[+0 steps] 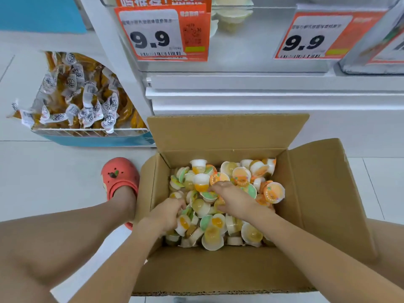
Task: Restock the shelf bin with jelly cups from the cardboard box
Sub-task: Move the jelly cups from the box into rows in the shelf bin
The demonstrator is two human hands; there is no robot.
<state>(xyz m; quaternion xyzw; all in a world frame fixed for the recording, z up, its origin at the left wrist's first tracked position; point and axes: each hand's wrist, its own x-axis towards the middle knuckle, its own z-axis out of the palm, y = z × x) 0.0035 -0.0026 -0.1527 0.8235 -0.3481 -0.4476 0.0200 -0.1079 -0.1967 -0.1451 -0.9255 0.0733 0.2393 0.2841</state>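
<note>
Both hands (168, 212) (235, 199) dig among boxed jelly cups (213, 234).

Jelly cups (213, 206) lie in the cardboard box (323, 193) before the shelf (262, 101).

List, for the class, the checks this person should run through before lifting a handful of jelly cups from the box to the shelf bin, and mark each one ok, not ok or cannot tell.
1. Cardboard box flaps open: ok.
2. Jelly cups left in box: ok, plenty.
3. Left hand gripping cups: cannot tell, its fingers are buried in the pile.
4. Right hand gripping cups: cannot tell, it lies over the pile.
5. Shelf bin has room: cannot tell, only part of it shows.
6. Cup lids intact: cannot tell.
</note>
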